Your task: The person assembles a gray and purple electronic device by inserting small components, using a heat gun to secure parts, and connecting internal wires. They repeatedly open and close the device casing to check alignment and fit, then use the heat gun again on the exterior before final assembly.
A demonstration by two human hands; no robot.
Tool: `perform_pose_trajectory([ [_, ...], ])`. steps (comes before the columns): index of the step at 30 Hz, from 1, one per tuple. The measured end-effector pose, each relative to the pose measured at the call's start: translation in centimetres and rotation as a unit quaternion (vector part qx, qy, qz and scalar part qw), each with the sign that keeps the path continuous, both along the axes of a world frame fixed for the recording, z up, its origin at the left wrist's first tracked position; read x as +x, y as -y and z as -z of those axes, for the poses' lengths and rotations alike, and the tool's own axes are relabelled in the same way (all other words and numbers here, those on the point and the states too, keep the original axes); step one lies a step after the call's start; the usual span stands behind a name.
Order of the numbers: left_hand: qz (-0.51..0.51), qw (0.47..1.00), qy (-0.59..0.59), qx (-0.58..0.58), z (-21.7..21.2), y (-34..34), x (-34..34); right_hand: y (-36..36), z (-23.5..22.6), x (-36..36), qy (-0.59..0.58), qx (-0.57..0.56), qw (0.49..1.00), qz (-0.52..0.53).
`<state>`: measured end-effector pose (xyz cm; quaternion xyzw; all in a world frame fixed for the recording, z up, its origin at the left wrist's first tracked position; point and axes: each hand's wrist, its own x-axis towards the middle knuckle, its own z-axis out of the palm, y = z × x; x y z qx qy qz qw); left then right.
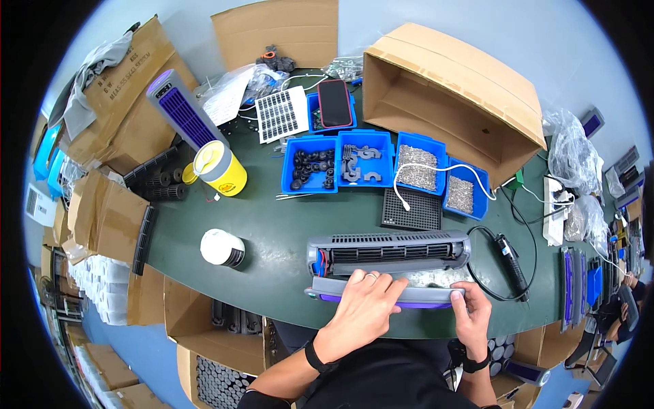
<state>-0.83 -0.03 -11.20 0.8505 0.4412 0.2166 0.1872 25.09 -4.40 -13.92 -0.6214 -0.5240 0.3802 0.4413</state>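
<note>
In front of me an open grey tower fan housing (pixel 392 253) lies on its side, its dark ribbed fan wheel showing and red and blue wires at its left end. Along its near side runs a grey and purple fan cover (pixel 426 295). My left hand (pixel 364 303) lies over the cover's middle, fingers curled on its upper edge. At the right end, my right hand (pixel 471 315) grips the cover, thumb on top; its fingertips are partly hidden. Beyond the housing are blue bins (pixel 310 185) of black round parts, grey clips and small metal screws. A corded electric screwdriver (pixel 512 266) lies to the right.
A white tub (pixel 222 247) and a yellow cup (pixel 221 169) stand left of the housing. A large open cardboard box (pixel 456 95) sits at the back right. A phone (pixel 335 103) rests on a blue bin. A white cable (pixel 449 168) crosses the screw bins.
</note>
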Motion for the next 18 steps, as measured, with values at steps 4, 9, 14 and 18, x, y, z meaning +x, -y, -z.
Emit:
perform_pose_trajectory([
  [4, 0.000, 1.000, 0.013, 0.005, 0.1, -0.1, 0.0, -0.3, -0.2, -1.2, -0.091, 0.026, 0.995, 0.003],
  [9, 0.002, 1.000, 0.013, 0.003, -0.2, -0.2, 0.1, -0.2, 1.3, -1.0, -0.097, 0.037, 0.995, 0.010],
  [14, -0.002, 1.000, 0.017, 0.002, 0.0, -0.2, 0.0, -0.4, 2.1, -1.2, -0.092, 0.082, 0.992, 0.009],
  [18, 0.000, 1.000, 0.021, 0.010, 0.0, -0.2, -0.1, -0.4, 2.4, -1.0, -0.106, 0.078, 0.991, 0.009],
])
